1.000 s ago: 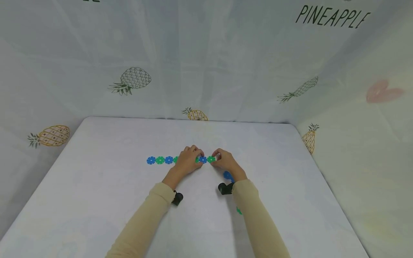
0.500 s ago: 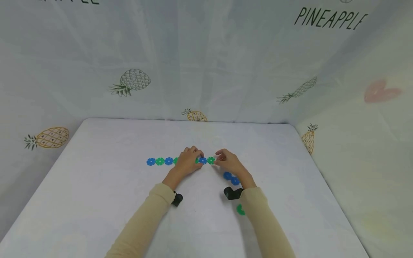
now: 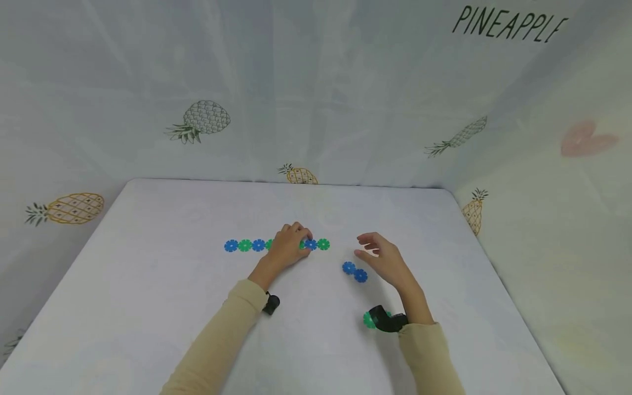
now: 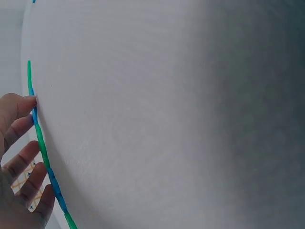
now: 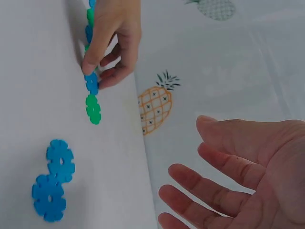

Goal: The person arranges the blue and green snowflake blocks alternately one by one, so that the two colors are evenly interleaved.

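Note:
A row of blue and green notched plastic discs (image 3: 244,245) lies across the white table, its middle hidden under my left hand (image 3: 286,246). Thumb and fingers of that hand pinch the blue disc (image 3: 310,244) second from the row's right end. At that end sits a green disc (image 3: 323,244), with nothing touching it. My right hand (image 3: 385,258) is held to the right of the row, fingers spread and holding nothing. Just left of and below it lie two blue discs (image 5: 49,198), touching or overlapping at their edges.
Green discs (image 3: 368,320) lie nearer the front, partly covered by the black wrist camera (image 3: 387,320) on my right arm. Behind the table (image 3: 173,219) hangs a pale cloth (image 3: 345,109) printed with pineapples.
My right hand has let go of the green end disc and moved right and toward me, uncovering the two blue discs. My left hand has stayed in place on the row.

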Tool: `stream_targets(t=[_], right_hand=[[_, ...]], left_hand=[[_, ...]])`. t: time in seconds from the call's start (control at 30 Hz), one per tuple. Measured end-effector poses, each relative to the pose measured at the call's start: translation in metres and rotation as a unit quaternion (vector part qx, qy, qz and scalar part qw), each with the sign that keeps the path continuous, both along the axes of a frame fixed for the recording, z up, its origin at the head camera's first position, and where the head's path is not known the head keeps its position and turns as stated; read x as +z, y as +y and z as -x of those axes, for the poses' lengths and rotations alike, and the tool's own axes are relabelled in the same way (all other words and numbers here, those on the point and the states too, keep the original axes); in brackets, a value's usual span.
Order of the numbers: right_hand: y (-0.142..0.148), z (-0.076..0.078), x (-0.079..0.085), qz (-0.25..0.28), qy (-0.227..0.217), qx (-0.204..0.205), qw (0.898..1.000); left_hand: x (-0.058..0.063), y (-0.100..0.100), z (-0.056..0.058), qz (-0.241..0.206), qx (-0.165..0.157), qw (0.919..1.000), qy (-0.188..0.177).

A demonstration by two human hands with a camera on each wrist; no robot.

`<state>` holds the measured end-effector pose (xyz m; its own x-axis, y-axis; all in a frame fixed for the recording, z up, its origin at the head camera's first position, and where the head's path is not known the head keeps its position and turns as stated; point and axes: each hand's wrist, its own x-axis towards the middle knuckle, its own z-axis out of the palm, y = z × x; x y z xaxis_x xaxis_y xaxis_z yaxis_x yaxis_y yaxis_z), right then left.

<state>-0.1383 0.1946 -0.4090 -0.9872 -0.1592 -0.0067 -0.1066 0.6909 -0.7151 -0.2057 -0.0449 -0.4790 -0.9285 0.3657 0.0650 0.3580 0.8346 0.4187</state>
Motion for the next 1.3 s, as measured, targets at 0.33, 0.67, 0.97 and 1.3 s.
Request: stream_targets(t=[0.33, 0.67, 0.97, 1.3], right_hand=[[0.015, -0.025, -0.018, -0.015, -0.026, -0.035, 0.999], [0.013, -0.035, -0.039, -0.011, -0.071, -0.075, 0.995], [0.008, -0.036, -0.049, -0.03, -0.063, -0.093, 0.993], [0.004, -0.029, -0.059, -0.054, -0.037, -0.124, 0.99]], left_hand=[[-0.002, 0.003, -0.003, 0.003, 0.008, 1.0, 0.003], [0.001, 0.005, -0.004, 0.014, 0.009, 0.9999, -0.004], [0.003, 0.006, -0.004, 0.009, 0.012, 0.9999, -0.008], [0.005, 0.003, -0.001, 0.006, 0.008, 0.9998, -0.014]])
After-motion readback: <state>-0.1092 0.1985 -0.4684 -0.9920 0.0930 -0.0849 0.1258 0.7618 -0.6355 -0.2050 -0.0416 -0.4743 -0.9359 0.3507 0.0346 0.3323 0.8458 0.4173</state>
